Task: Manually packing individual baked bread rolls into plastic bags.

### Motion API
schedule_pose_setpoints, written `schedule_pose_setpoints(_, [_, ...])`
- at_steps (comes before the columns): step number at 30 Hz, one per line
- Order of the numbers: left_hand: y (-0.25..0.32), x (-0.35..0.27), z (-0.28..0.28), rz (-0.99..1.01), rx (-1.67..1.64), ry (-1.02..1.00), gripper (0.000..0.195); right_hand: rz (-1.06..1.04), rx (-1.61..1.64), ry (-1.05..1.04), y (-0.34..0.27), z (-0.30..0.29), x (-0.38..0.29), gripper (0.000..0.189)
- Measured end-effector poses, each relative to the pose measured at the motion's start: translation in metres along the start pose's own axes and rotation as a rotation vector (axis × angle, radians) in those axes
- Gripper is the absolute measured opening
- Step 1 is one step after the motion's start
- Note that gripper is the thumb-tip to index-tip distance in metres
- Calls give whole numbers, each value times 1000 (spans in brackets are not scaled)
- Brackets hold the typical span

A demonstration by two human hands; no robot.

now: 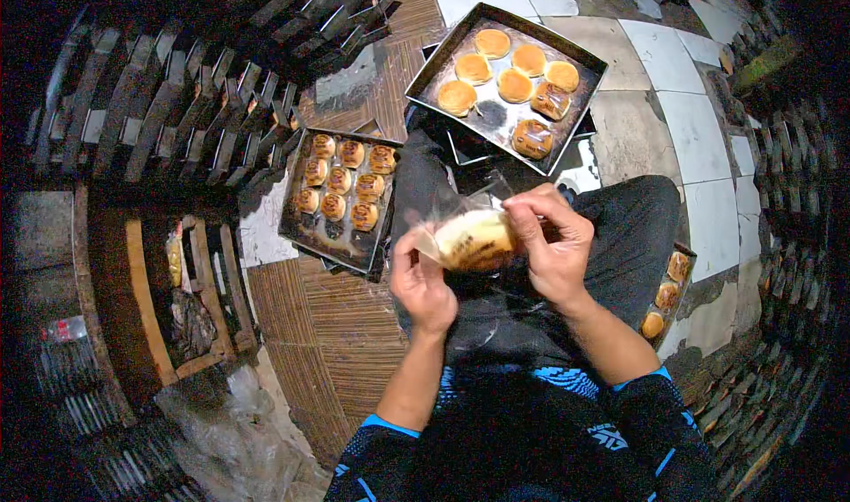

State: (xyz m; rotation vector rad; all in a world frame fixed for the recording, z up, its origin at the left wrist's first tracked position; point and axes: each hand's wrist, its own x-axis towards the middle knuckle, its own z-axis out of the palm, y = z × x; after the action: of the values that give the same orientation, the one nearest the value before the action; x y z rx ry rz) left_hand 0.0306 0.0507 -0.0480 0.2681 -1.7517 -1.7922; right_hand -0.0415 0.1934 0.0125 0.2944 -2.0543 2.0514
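Observation:
Between my two hands, above my lap, is a bun [477, 238] inside a clear plastic wrapper that bears printing. My left hand [425, 286] pinches the wrapper at the bun's left end. At the right end, the thumb and fingers of my right hand [554, 243] grip the plastic. Ahead of me a dark metal baking tray [491, 113] carries several bare golden buns [514, 85] and two wrapped ones [532, 138]. Beside my left knee, a second tray [332, 246] has rows of wrapped buns [339, 180].
Stacks of metal trays stand at the left [179, 117] and right [793, 236]. A narrow part of another tray with buns [667, 295] shows beside my right leg. Left of me are a wooden crate [143, 296] and crumpled clear plastic [246, 429]. The floor is patchy tile [664, 130].

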Motion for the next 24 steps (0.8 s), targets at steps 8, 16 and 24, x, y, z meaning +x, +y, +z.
schedule_pose_setpoints(8, [28,47,-54,586,488,99,9,-445,-246,-198,1,12,24,12])
schedule_pose_setpoints(16, [-29,34,-83,415,653,122,10,-70,-68,-409,72,42,9,12])
schedule_pose_setpoints(24, [-27,84,-71,3,410,275,6,-150,-245,-90,90,106,43,16])
